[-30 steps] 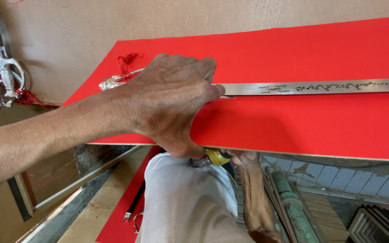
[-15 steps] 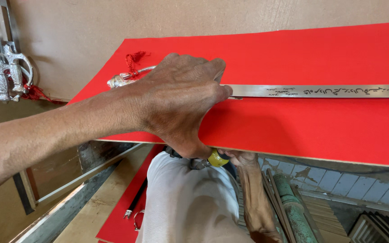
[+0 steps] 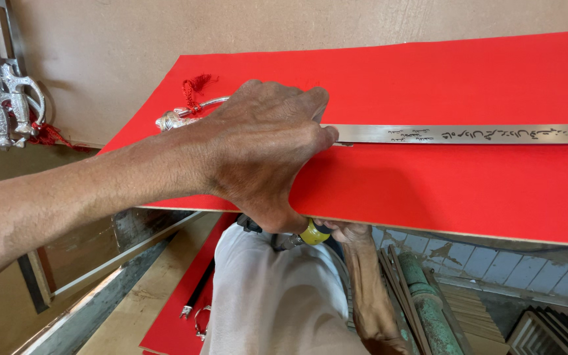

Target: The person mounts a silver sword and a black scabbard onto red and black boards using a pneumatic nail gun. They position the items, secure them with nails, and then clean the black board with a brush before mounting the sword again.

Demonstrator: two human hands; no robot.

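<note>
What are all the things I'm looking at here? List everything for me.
sword: one, silver engraved blade, lying flat on the red board
tassel: one, red, at the sword's hilt end
red board: one, red, across the middle
yellow-tipped tool: one, yellow and dark, under the board's near edge
silver hilts: several, silver, far left by the wall
second red board: one, red, on the floor below
left hand: one, pressing down on the sword near the hilt
right hand: one, beneath the board by the tool, fingers mostly hidden

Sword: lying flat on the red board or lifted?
Flat. The sword lies lengthwise on the red board, with the left hand pressing down over its hilt.
</note>
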